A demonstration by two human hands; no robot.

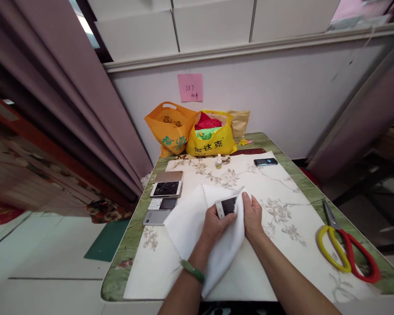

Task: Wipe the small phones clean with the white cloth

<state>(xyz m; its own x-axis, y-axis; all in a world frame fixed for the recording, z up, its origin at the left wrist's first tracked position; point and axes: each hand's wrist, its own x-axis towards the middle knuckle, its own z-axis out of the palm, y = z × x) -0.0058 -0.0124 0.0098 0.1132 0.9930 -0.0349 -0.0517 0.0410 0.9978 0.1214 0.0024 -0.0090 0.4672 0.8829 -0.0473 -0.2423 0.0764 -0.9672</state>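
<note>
While the left hand (215,225) clasps a white smartphone (229,205), the right hand (252,216) grips cloth beside it

Because the left thumb presses along the phone's near edge, the handset probably stays steady, its dark screen facing up, near the middle of the tabletop. The right hand is closed on the white cloth (190,223), just beside the left; its hold seems to keep a fold against the phone's far end, while the loose remainder drapes under the left hand and forearm. Lined up at the left, four more phones, a gold one (169,176), a white one (166,188), a keypad handset (162,204) and a silver one (156,217), sit clear of the hands, perhaps to leave working room

The cloth looks soft and thick, with a stitched-looking edge; the floral table cover (151,271) lies flat and smooth. A rounded green bangle (192,271) rings the left wrist, and scissors (349,250) with looped yellow and red handles lie at the right
</note>
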